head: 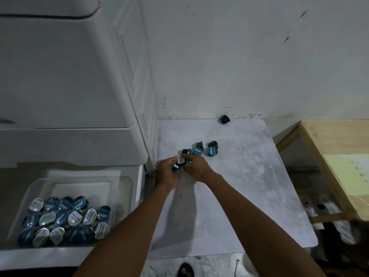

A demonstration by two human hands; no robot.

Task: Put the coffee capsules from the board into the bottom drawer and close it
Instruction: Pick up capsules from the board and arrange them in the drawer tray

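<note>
Capsule lids carry white script on teal or silver foil; too small and blurred to read reliably. Board (249,186) is pale marbled white, lying on the floor against a scuffed white wall (239,56). White plastic drawer unit (69,76) sits left of my hands, bottom drawer (127,188) pulled open and holding a pile of teal and silver capsules (63,220). Light wooden table (327,148) is off to the right of my right hand.

My left hand (166,172) is curled round a teal capsule (176,166), with a silver-lidded one (182,159) at its fingertips. My right hand (196,165) is palm down just beside it, fingers bent over the same cluster, index finger stretched forward; can't tell if it grips anything.

Just beyond my fingertips: four loose capsules (203,149) on the board. One dark capsule (225,119) lies well beyond, at the board's far edge by the wall.
</note>
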